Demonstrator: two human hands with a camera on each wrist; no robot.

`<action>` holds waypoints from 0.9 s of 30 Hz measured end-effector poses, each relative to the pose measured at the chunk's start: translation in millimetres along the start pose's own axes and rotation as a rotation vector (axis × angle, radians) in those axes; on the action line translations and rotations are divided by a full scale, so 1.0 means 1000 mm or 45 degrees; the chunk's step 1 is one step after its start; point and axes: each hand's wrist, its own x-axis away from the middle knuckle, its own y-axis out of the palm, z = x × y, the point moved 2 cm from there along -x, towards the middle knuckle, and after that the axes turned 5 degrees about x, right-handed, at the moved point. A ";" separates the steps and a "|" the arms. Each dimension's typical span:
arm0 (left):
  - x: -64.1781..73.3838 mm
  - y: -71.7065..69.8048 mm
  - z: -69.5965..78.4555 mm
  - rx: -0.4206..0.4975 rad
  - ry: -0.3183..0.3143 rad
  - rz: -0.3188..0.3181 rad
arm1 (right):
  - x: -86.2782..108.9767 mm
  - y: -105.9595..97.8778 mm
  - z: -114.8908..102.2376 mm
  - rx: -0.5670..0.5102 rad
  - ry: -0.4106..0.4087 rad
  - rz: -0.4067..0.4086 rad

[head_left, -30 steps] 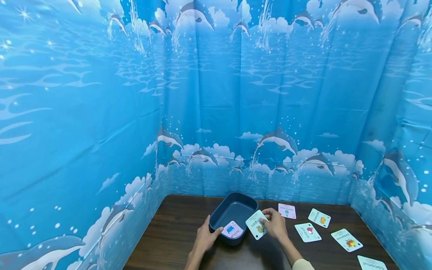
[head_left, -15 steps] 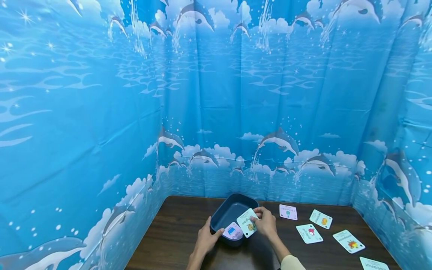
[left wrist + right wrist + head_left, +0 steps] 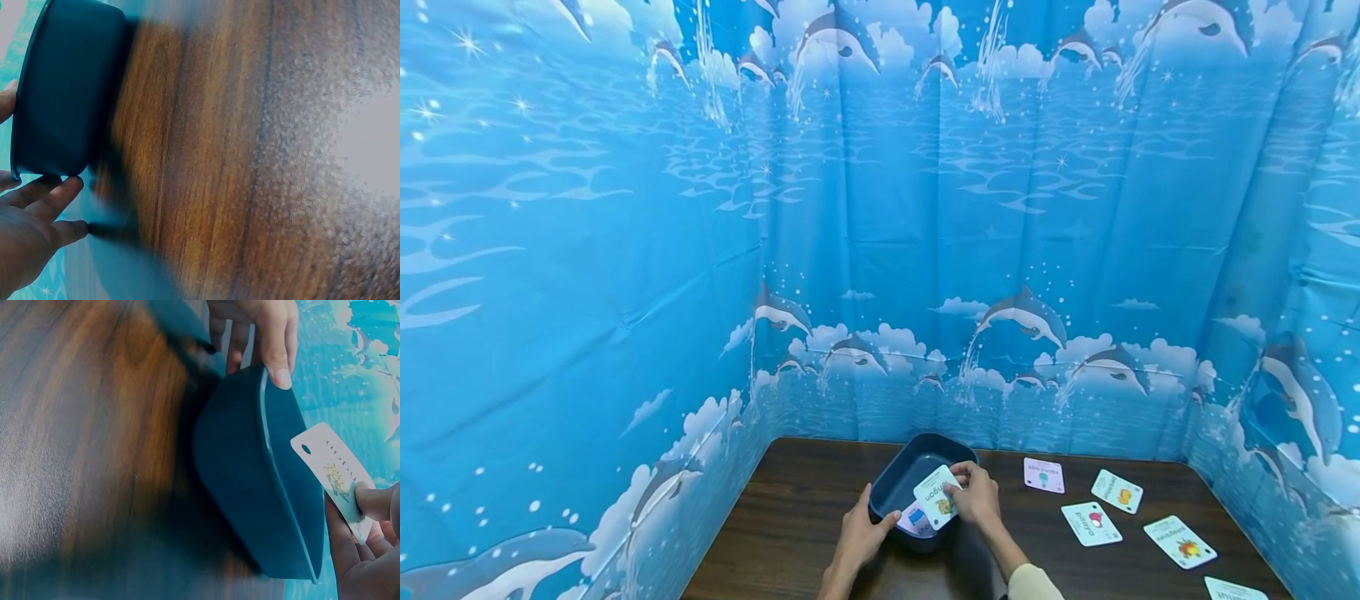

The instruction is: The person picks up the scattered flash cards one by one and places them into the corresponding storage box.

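A dark blue, deep rectangular container [image 3: 904, 482] stands on the wooden table. My left hand [image 3: 859, 537] grips its near-left side; the thumb hooks over the rim while the fingers touch the outer wall, as the right wrist view shows. My right hand [image 3: 979, 500] pinches a white "longan" card [image 3: 931, 492] by its right edge, holding it tilted over the container's opening. In the right wrist view the same card [image 3: 334, 475] hangs beside the container's rim, thumb on its printed face. Partly behind it, a pinkish "shorts" card [image 3: 912, 518] lies in the near end of the container.
To the right lie several picture cards: a pink "raincoat" card [image 3: 1043, 475], an orange-fruit card [image 3: 1117, 492], a red-fruit card [image 3: 1092, 523], a yellow-and-red fruit card [image 3: 1180, 542] and one cut off [image 3: 1228, 590]. A dolphin-print curtain [image 3: 880, 250] surrounds the table.
My right hand has moved left with the longan card, from beside the container to above its near end, where it now covers part of the shorts card. My left hand keeps its grip.
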 end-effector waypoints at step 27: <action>-0.004 0.004 -0.003 0.036 -0.047 -0.016 | 0.003 0.034 -0.009 -0.030 0.025 -0.074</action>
